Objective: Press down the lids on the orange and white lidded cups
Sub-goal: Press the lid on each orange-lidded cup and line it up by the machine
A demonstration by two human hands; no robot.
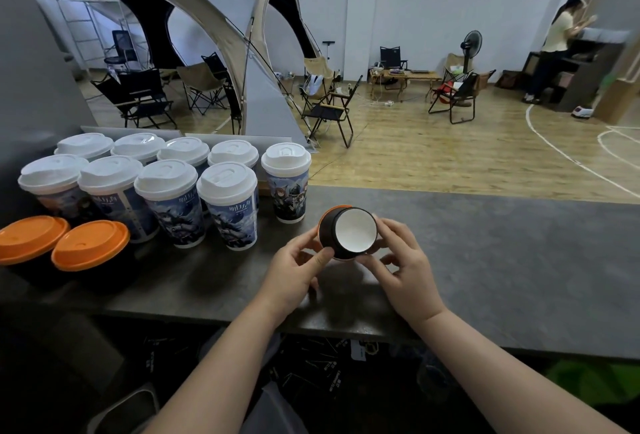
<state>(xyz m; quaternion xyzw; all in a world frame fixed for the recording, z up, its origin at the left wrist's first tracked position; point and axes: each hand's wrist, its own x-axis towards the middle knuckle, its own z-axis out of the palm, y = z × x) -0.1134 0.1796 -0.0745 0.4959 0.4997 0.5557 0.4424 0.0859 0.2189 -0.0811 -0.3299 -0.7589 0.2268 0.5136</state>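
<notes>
Our fingers curl round one black cup (348, 233): left hand (298, 269) with its thumb on the near wall, right hand (403, 260) cupping the other side. The cup is tilted between them, white round end towards us, orange lid (335, 207) edging out behind.

Risk, as we judge it: squeezing the tilted wall could pop the lid or drop the cup onto the grey counter (485, 260).

Left of the fingers stand orange-lidded cups (90, 246) and white-lidded cups (227, 184).
</notes>
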